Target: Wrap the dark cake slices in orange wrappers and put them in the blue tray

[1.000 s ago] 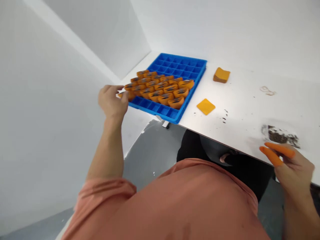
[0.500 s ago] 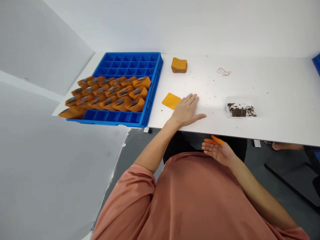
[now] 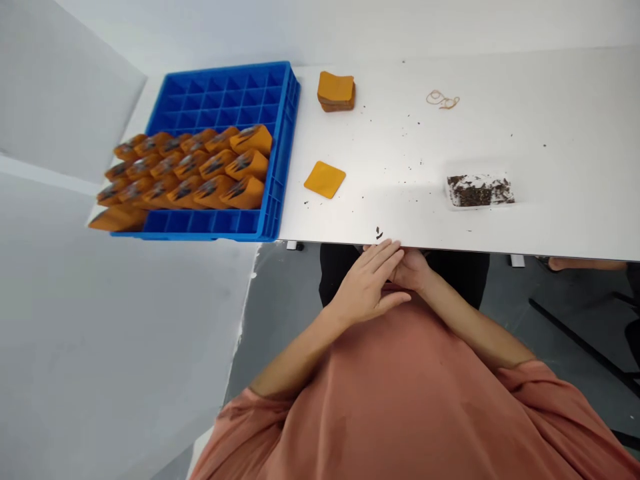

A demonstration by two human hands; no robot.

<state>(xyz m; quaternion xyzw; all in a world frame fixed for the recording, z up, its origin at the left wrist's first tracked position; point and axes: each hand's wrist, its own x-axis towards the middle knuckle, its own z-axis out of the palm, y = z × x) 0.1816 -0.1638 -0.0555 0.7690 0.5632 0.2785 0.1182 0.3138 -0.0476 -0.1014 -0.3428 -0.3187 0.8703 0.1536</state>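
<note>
My left hand (image 3: 366,285) lies flat with fingers stretched out at the table's front edge, holding nothing. Just beyond its fingertips are a few dark dry flakes (image 3: 379,233) on the white tabletop. Beneath and behind it, my right hand (image 3: 411,268) is held low at the edge, palm turned up and fingers extended; most of those fingers are hidden by the left hand. Nothing shows in the right hand. A single orange packet (image 3: 325,179) lies flat on the table, farther forward and left of my hands.
To the left, a blue divided crate (image 3: 273,207) carries rows of open orange pouches (image 3: 193,163) with dark contents. A stack of orange packets (image 3: 336,91) lies at the back. Right of it are thin rubber bands (image 3: 443,100) and a clear tub of dark flakes (image 3: 480,191). Crumbs dot the tabletop.
My left hand has come back from beside the orange packet to the table's front edge. Dark flakes now lie at that edge. My right hand has moved left and up, under the left hand.
</note>
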